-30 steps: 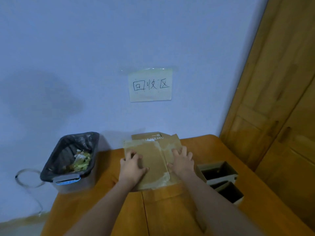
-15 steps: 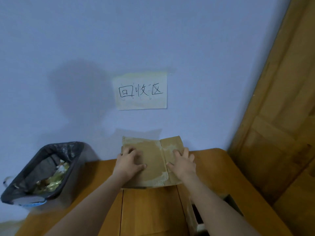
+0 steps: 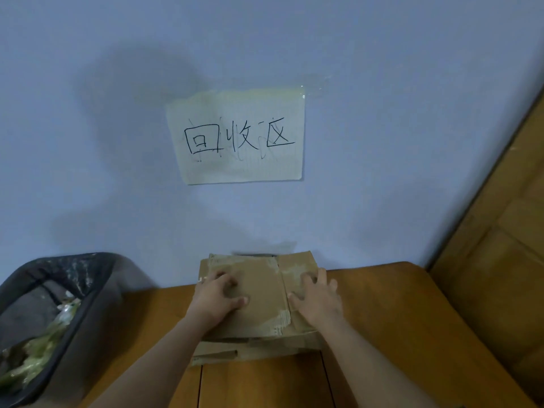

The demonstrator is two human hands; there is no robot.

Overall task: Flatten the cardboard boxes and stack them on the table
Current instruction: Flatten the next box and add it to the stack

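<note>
Pressing step in hand, by the look of it. Left hand [image 3: 217, 298] spread palm-down, fingers loosely bent, on the flattened brown cardboard box [image 3: 259, 293]; right hand [image 3: 319, 300] flat and open on its right flap. Box lying atop another flattened brown cardboard piece [image 3: 250, 350] on the orange-brown wooden bench [image 3: 397, 319], against the pale blue wall [image 3: 382, 142]. Next, probably: squaring the edges, then lifting both palms straight up without dragging the top sheet.

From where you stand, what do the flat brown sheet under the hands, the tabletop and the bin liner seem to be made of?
The flattened box looks like matte brown cardboard: worn pale patches and a raw, rough-cut edge facing the camera. The table looks like wood with a smooth, slightly glossy finish, grain and a plank seam showing; it could be veneer. The bin liner seems thin black plastic film, crinkled and shiny.
</note>
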